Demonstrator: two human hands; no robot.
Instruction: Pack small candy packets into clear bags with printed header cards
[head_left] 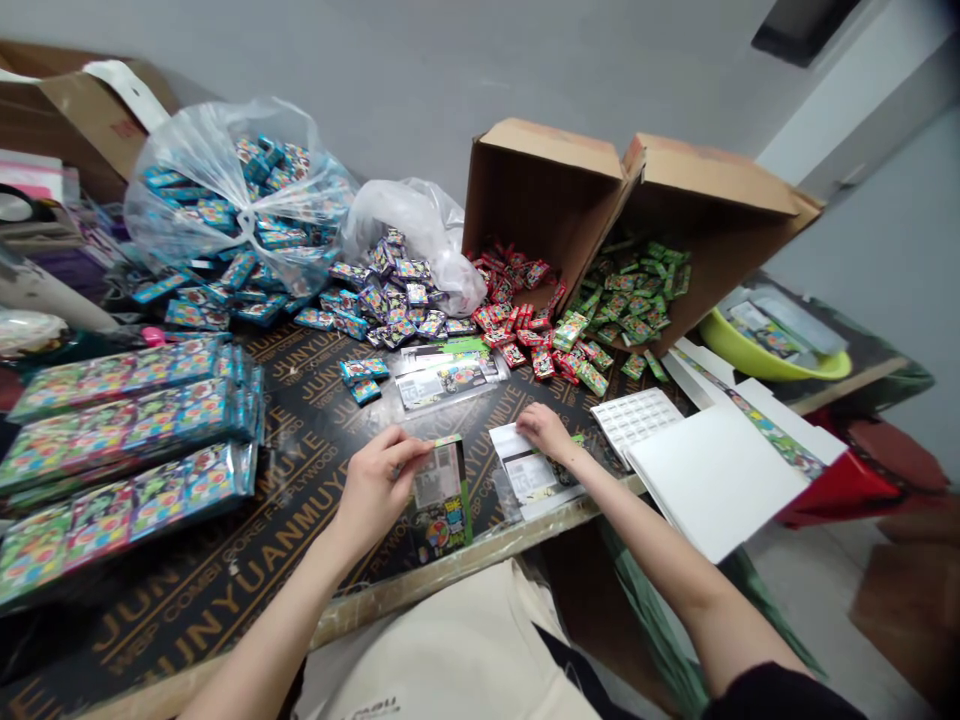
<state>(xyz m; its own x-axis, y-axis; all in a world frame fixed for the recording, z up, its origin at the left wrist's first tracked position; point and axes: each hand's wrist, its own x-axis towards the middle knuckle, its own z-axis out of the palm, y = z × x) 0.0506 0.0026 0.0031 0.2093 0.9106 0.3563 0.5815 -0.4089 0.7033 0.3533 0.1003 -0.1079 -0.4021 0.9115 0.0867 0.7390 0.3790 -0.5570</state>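
My left hand [379, 480] pinches the top edge of a clear plastic packet [441, 500] with a green printed card inside, held at the near edge of the plywood table [225, 580]. My right hand [546, 430] rests with curled fingers on a flat white label sheet [525, 475] just to the right of the packet. Beyond the hands lie more clear packets [446, 375] and three loose blue little boxes [364, 378].
Finished packs [127, 440] are stacked at left. Behind stand a clear bag of blue boxes [236, 205], a purple pile [390, 295], red boxes [517, 315] and green boxes [630, 300] spilling from two tipped cartons [555, 190]. White sheets [712, 470] and a yellow-green basin [772, 350] sit right.
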